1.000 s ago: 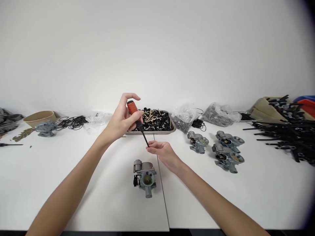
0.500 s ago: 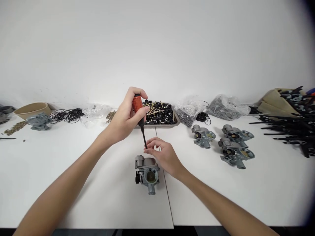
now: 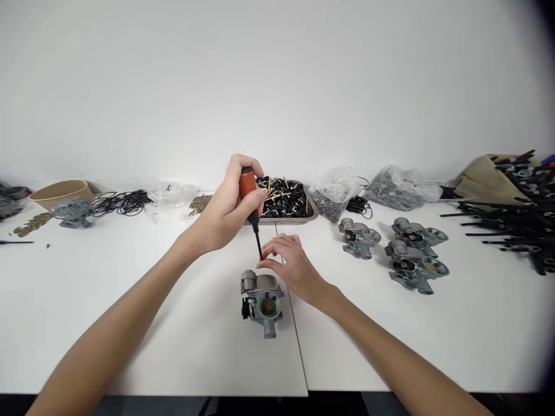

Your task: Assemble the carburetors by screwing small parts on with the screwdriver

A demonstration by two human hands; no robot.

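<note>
My left hand (image 3: 228, 211) is wrapped round the orange handle of a screwdriver (image 3: 248, 184), its black shaft slanting down and slightly right. At the shaft's tip the thumb and fingers of my right hand (image 3: 295, 266) are pinched together. Whether a small part sits between them is too small to make out. Just below the fingertips, a grey metal carburetor (image 3: 262, 303) stands on the white table (image 3: 195, 341), its round bore facing me and a black fitting on its left side. Neither hand visibly touches it.
Behind my hands a tray (image 3: 299, 219) holds black and brass parts. Several more carburetors (image 3: 418, 268) stand to the right, near bags of small parts (image 3: 399, 188) and a pile of black cables (image 3: 515, 225). At left are a beige container (image 3: 60, 193), brass pieces (image 3: 34, 224) and black rings (image 3: 121, 202).
The whole view has shifted slightly. Both hands keep their holds, with the screwdriver tip still at my right fingertips above the carburetor. Some of my right fingers have curled a little.
</note>
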